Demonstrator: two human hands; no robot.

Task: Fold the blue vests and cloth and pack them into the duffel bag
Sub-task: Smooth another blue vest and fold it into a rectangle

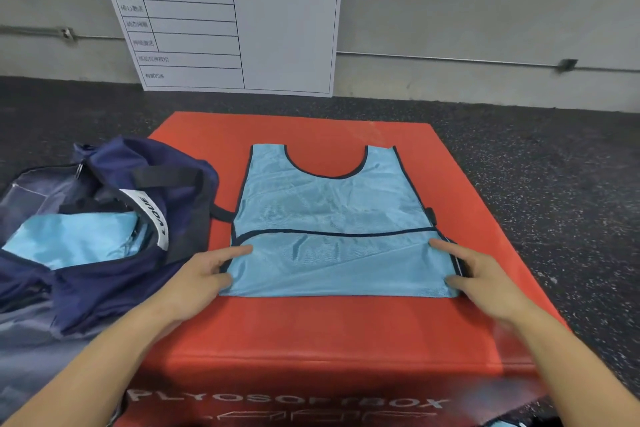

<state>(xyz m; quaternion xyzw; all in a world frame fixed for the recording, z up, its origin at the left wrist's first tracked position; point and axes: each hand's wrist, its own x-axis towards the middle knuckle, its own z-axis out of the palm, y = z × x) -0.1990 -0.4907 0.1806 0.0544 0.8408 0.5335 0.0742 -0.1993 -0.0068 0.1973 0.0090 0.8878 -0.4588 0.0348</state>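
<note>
A light blue mesh vest (329, 204) with dark trim lies flat on the red soft box (311, 333), neck hole pointing away from me. Its lower part is folded up, and the hem runs straight across the middle. My left hand (197, 281) pinches the left edge of the folded strip, with forefinger and thumb on top of the cloth. My right hand (485, 277) pinches the right edge the same way. The navy duffel bag (114, 270) lies open at the left, touching the box. Folded light blue cloth (76, 239) sits inside it.
The box stands on dark speckled floor (554, 166). A white planning board (235, 21) leans on the grey wall behind. A scrap of light blue fabric (502, 423) shows at the bottom right edge. The bag's strap (221, 213) lies against the vest's left side.
</note>
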